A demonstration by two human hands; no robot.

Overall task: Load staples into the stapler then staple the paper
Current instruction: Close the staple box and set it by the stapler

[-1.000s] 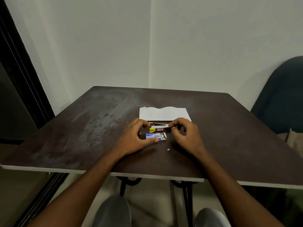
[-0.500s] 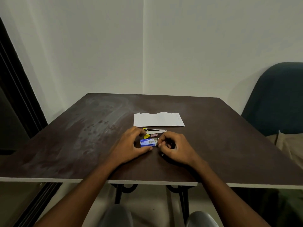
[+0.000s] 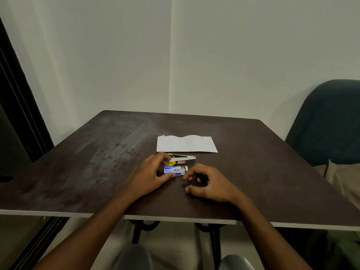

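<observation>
A small blue staple box (image 3: 174, 170) lies on the dark table (image 3: 97, 162) with its right end flap open. My left hand (image 3: 150, 175) holds the box between thumb and fingers. Just behind it lies a yellow and silver stapler (image 3: 182, 159), its left end partly hidden by my left fingers. A white sheet of paper (image 3: 186, 144) lies flat beyond the stapler. My right hand (image 3: 209, 183) rests on the table just right of the box, fingers curled, index fingertip near the open flap. I cannot tell if it pinches anything.
A dark blue chair (image 3: 329, 121) stands at the right of the table, with beige fabric (image 3: 344, 182) beside it. A dark door frame (image 3: 17, 106) runs along the left. White walls meet in a corner behind the table. My knees show below the table's front edge.
My right hand has left the stapler and come down beside the box's open end. The loose scrap seen near it earlier is out of sight. My left hand stays at the box.
</observation>
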